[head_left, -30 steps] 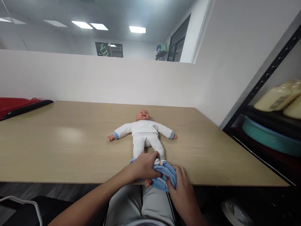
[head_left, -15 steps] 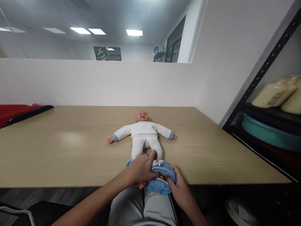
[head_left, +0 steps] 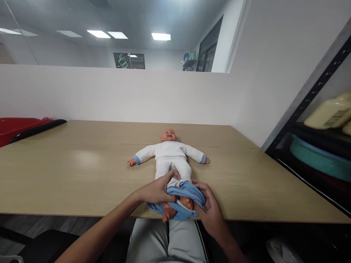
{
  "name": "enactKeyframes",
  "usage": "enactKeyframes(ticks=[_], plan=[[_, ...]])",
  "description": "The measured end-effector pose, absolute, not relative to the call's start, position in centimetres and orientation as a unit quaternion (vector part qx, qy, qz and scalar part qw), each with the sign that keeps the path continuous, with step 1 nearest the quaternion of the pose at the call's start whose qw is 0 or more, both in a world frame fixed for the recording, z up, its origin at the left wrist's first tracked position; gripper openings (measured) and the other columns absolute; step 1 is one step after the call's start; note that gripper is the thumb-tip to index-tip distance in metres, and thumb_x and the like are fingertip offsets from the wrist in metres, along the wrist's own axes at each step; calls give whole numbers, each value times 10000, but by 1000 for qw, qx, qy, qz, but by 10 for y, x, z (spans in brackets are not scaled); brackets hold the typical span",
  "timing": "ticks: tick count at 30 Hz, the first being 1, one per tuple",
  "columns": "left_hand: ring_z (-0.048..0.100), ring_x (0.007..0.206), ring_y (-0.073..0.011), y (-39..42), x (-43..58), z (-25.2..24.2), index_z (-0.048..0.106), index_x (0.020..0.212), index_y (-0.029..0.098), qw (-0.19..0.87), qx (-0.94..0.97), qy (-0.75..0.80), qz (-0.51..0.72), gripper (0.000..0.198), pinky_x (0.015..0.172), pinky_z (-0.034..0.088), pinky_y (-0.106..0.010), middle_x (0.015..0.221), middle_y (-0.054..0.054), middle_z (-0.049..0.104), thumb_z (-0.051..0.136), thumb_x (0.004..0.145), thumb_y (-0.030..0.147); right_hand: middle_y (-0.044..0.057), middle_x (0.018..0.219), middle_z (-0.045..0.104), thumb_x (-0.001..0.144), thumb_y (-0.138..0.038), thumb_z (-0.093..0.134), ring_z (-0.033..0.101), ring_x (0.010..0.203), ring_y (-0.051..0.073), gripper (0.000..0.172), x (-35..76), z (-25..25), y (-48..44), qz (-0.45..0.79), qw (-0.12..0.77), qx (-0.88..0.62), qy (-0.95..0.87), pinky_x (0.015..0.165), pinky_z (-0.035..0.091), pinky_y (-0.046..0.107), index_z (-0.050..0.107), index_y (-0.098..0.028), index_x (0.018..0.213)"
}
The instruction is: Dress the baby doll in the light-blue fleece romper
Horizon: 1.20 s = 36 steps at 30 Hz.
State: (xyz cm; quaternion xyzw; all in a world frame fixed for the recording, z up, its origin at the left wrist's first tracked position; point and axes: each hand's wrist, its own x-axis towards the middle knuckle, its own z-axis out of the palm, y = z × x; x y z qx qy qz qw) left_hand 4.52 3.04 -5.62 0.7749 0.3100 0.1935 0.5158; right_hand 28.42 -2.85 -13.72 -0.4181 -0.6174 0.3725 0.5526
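Note:
A baby doll [head_left: 170,148] in a white top with blue cuffs and white leggings lies face up, its feet toward me at the table's front edge. Bunched round its lower legs is a blue garment [head_left: 184,190] with some white on it, probably doll trousers. My left hand [head_left: 161,188] pinches the garment's edge between the doll's legs. On the other side, my right hand [head_left: 210,204] grips the garment, thumb below and fingers above. Both bare doll feet [head_left: 186,202] poke out of the cloth.
The doll lies on a wooden table [head_left: 90,175]. A red plastic thing [head_left: 22,128] with a black edge stands at the far left. To the right, a dark shelf holds a teal basin [head_left: 315,157] and cream-coloured bottles [head_left: 329,112]. A white wall runs behind.
My left hand has shifted slightly left and up, and my right hand has risen along the garment. The cloth sits a little higher, and both doll feet now show more.

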Motion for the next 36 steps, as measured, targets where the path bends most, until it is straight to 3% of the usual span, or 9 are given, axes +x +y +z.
enactKeyframes(ticks=[5,9,14,18,21,24,28,33,36], plan=[[572,863,-201,34,44,-58,500,1237,211,452,805,322,209,565,778,488,-296,961,12,568,742,726,224,112,1205,744,860,-338,770,700,1153,272,395,298,-130,-4,449,517,-409,-604,1011,565,390,662,-227,1223],[612,1064,-287,39,42,-58,546,1298,202,381,830,332,235,558,967,512,-404,1156,-75,634,768,845,440,42,940,730,863,-438,785,680,926,221,301,304,-125,25,458,484,-391,-634,869,554,332,710,-196,1026],[595,1171,-312,60,38,-57,572,1276,215,362,821,349,269,579,1058,488,-439,1251,-94,646,808,844,522,9,907,702,744,-580,866,649,881,212,487,309,-118,64,522,427,-365,-641,864,541,342,695,-200,997],[619,1097,-266,79,43,-53,596,1191,191,389,814,310,298,400,1016,491,-374,1164,-70,670,716,937,476,49,1058,764,549,-604,970,699,1014,259,752,314,-108,95,594,319,-327,-662,988,529,414,724,-206,1138],[622,1072,-251,85,45,-51,603,1198,194,380,819,303,306,386,992,481,-352,1157,-60,678,684,965,492,73,1093,775,533,-727,923,711,1077,277,860,312,-106,112,641,280,-282,-657,1072,489,457,733,-203,1187],[611,1022,-263,79,37,-52,613,1180,187,338,819,358,295,500,927,488,-363,1111,-59,671,733,905,587,83,1063,772,708,-786,793,709,1023,269,737,309,-109,122,641,317,-305,-629,1012,520,440,745,-201,1154],[587,1005,-272,63,12,-60,603,1237,192,308,804,429,273,661,882,491,-370,1119,-67,643,840,782,609,25,992,728,816,-651,799,647,963,218,458,306,-113,132,593,378,-341,-624,928,505,329,742,-237,1003],[580,952,-225,53,-13,-80,605,1070,213,357,775,439,282,368,877,497,-345,1051,-36,617,696,931,541,-17,898,643,851,-601,797,582,933,190,380,293,-108,146,546,408,-329,-654,907,452,276,712,-239,929],[587,991,-224,64,-15,-100,562,1052,220,386,723,446,359,355,916,491,-350,1044,-39,618,591,994,568,-10,938,653,880,-628,748,589,964,201,400,277,-108,152,533,412,-332,-660,916,451,286,699,-240,968]])
